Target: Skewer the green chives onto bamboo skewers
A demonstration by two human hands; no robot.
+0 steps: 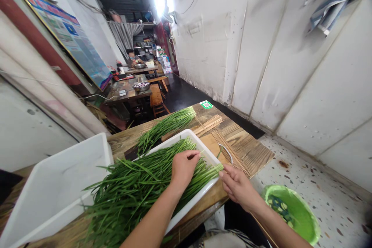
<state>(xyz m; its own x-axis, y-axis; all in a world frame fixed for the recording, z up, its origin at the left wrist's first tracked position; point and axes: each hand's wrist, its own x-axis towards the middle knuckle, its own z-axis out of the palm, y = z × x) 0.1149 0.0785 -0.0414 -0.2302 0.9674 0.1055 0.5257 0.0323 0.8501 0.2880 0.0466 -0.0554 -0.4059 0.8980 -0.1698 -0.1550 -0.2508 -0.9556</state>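
Observation:
A white tray [205, 154] on the wooden table [250, 148] holds a big heap of long green chives [136, 184]. My left hand [183, 167] rests on the heap near the cut ends, fingers curled and pinching a few stalks. My right hand [238, 185] is at the tray's right edge, fingers closed around the ends of the chives, with a thin wooden skewer running back along the forearm. A second bunch of chives [167, 124] lies on the table behind the tray.
An empty white tub [55, 186] stands at the left. Bamboo skewers [229, 151] lie spread on the table's right part. A green-lined bin [293, 211] sits on the floor at lower right. Tables and stools [157, 99] fill the corridor beyond.

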